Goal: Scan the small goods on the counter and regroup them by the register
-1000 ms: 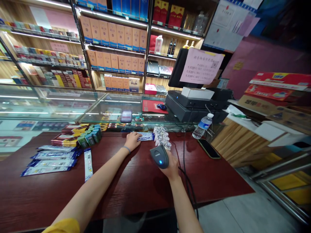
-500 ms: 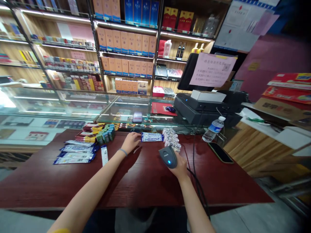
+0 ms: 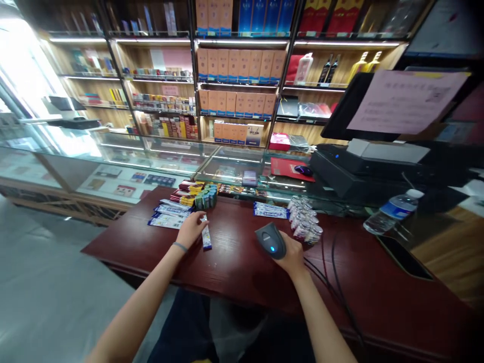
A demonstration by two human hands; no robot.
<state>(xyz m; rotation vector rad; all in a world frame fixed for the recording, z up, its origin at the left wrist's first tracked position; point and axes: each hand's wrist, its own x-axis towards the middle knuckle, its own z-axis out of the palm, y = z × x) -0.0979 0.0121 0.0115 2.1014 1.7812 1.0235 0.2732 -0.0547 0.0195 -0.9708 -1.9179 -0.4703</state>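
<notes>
- Since the earlier frame, the left hand [image 3: 192, 230] has been moving from beside the flat packet row [image 3: 270, 210] to a single packet [image 3: 206, 239] left of the scanner [image 3: 271, 242].
- Below the scanner, the dark red table [image 3: 234, 272] is spreading out, its far right end sinking into shadow.
- Beyond the scanner to the right, a monitor [image 3: 342, 108] is standing half covered by a pink sheet [image 3: 408, 101], whose writing is blurring past reading.
- The right hand [image 3: 292, 256] is wrapping round the scanner's handle, most of its fingers hiding behind the scanner's head.
- Small cans [image 3: 304, 223] are clustering just right of the scanner, their labels blurring.
- The left fingers are covering the single packet's upper end; I cannot tell whether they are pinching or merely touching it.
</notes>
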